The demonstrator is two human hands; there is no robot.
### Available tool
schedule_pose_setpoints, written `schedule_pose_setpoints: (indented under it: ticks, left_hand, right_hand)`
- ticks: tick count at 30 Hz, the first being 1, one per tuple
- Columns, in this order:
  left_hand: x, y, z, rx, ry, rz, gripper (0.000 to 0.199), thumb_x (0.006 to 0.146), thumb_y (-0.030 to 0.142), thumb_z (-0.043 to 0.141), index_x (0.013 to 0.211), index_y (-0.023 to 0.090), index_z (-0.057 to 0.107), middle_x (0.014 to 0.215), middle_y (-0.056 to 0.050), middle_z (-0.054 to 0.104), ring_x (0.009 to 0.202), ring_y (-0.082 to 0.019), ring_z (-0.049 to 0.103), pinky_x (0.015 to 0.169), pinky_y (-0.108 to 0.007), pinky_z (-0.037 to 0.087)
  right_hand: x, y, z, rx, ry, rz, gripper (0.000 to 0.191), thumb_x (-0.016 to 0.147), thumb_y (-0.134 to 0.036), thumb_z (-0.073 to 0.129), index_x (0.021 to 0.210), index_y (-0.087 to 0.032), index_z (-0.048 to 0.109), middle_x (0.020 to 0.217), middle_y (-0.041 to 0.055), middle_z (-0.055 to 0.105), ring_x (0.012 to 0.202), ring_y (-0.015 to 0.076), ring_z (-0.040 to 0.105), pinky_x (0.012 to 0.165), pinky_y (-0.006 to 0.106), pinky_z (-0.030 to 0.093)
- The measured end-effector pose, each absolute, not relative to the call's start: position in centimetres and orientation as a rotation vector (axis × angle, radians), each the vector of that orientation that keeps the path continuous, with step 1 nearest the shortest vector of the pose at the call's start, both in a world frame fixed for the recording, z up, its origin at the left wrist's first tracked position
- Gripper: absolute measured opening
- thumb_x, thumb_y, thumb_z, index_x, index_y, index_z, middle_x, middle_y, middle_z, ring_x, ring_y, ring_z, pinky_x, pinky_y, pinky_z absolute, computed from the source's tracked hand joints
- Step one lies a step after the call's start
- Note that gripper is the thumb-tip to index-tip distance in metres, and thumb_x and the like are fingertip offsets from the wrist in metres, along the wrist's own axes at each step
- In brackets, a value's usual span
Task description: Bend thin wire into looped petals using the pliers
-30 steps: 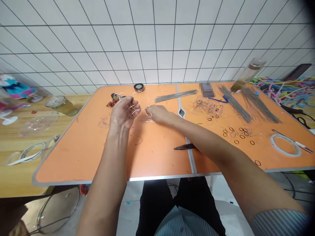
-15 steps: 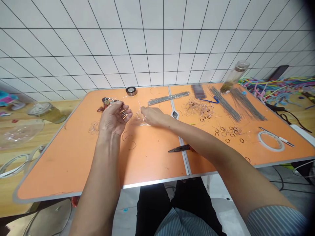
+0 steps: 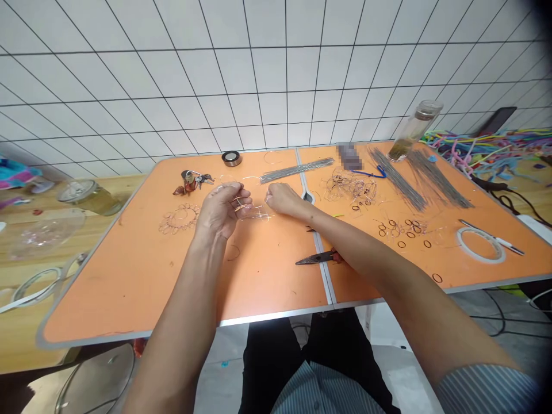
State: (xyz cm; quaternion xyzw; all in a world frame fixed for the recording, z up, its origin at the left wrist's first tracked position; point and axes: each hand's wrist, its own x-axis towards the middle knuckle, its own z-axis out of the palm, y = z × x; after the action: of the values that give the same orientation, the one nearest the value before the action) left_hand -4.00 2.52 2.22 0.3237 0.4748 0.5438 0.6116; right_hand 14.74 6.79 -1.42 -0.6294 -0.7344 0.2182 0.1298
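Over the left half of the orange table, my left hand (image 3: 224,206) is closed in a pinch on a thin, pale wire (image 3: 252,177) that curves up and to the right. My right hand (image 3: 280,198), a little apart from it, has its fingers pressed together on the wire's other side; the fingertips are partly hidden. Several short wire pieces (image 3: 259,216) lie below, between the hands. Left of my left hand rests a ring of looped copper-coloured wire (image 3: 179,218). Behind it sits a small cluster of reddish-brown and dark ornaments (image 3: 190,183).
Pliers (image 3: 314,258) lie across the table's seam near my right forearm. A roll of tape (image 3: 232,158) and a bundle of straight wires (image 3: 297,169) are at the back. Farther right are tangled wire (image 3: 349,187), a tilted glass bottle (image 3: 414,131) and a white ring (image 3: 480,245).
Both hands have shifted right, the wire with them. The looped wire ring and the ornament cluster, partly covered by my left hand before, now show fully. The view has turned slightly.
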Motion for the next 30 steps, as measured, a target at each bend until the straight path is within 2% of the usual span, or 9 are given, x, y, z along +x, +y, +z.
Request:
schedule_pose_setpoints:
  ticks: [2, 6, 11, 13, 19, 26, 30]
  left_hand:
    - [-3.9, 2.3, 2.4, 0.767, 1.087, 1.201, 0.015, 0.083, 0.024, 0.083, 0.090, 0.017, 0.072, 0.077, -0.001, 0.076, 0.061, -0.013, 0.072, 0.056, -0.021, 0.060]
    - [-3.4, 1.9, 2.1, 0.834, 1.094, 1.065, 0.014, 0.082, 0.025, 0.084, 0.087, 0.016, 0.074, 0.076, -0.003, 0.077, 0.058, -0.013, 0.073, 0.054, -0.022, 0.060]
    - [-1.9, 1.2, 0.2, 0.991, 1.034, 0.844, 0.031, 0.080, 0.039, 0.097, 0.089, 0.015, 0.080, 0.085, -0.009, 0.083, 0.061, -0.015, 0.075, 0.057, -0.023, 0.060]
    - [-1.2, 0.8, -0.5, 1.012, 1.039, 0.783, 0.035, 0.077, 0.043, 0.099, 0.087, 0.015, 0.080, 0.086, -0.010, 0.084, 0.062, -0.015, 0.075, 0.055, -0.022, 0.058]
    - [0.2, 0.0, -1.6, 1.047, 1.067, 0.664, 0.042, 0.079, 0.051, 0.102, 0.085, 0.015, 0.082, 0.086, -0.011, 0.082, 0.066, -0.016, 0.075, 0.061, -0.027, 0.062]
    - [0.3, 0.2, -2.4, 1.072, 1.097, 0.623, 0.037, 0.078, 0.047, 0.102, 0.085, 0.015, 0.084, 0.091, -0.014, 0.084, 0.070, -0.018, 0.077, 0.068, -0.031, 0.069]
    - [-0.1, 0.5, -2.6, 1.072, 1.111, 0.621, 0.034, 0.075, 0.043, 0.102, 0.086, 0.016, 0.084, 0.089, -0.013, 0.084, 0.067, -0.017, 0.076, 0.066, -0.030, 0.068]
  right_hand:
    - [15.5, 6.9, -0.6, -1.781, -2.048, 0.649, 0.023, 0.107, -0.015, 0.058, 0.090, -0.020, 0.073, 0.100, 0.0109, 0.081, 0.093, 0.0251, 0.071, 0.079, 0.034, 0.050]
    - [17.9, 6.3, 1.3, -1.699, -1.835, 0.703, 0.026, 0.102, -0.014, 0.056, 0.078, -0.024, 0.060, 0.082, 0.0026, 0.069, 0.078, 0.0191, 0.058, 0.069, 0.032, 0.039]
    - [21.8, 3.2, 2.6, -1.597, -1.554, 0.872, 0.012, 0.095, -0.013, 0.060, 0.091, -0.024, 0.063, 0.077, -0.0014, 0.064, 0.065, 0.0165, 0.056, 0.061, 0.030, 0.044]
    - [22.9, 1.4, 2.6, -1.536, -1.474, 0.941, 0.014, 0.092, -0.011, 0.061, 0.096, -0.024, 0.064, 0.079, -0.0019, 0.066, 0.065, 0.0151, 0.058, 0.062, 0.028, 0.048]
    - [24.3, -2.2, 1.3, -1.421, -1.319, 1.080, 0.013, 0.085, -0.011, 0.068, 0.092, -0.022, 0.068, 0.076, -0.0023, 0.067, 0.064, 0.0129, 0.058, 0.059, 0.025, 0.048]
    - [25.5, -2.1, -0.6, -1.356, -1.195, 1.171, 0.009, 0.080, -0.015, 0.070, 0.085, -0.023, 0.068, 0.068, -0.0040, 0.063, 0.060, 0.0117, 0.055, 0.056, 0.022, 0.046]
    - [25.9, -2.1, -0.6, -1.358, -1.169, 1.190, 0.009, 0.080, -0.014, 0.071, 0.083, -0.023, 0.069, 0.064, -0.0040, 0.063, 0.058, 0.0117, 0.054, 0.055, 0.021, 0.044]
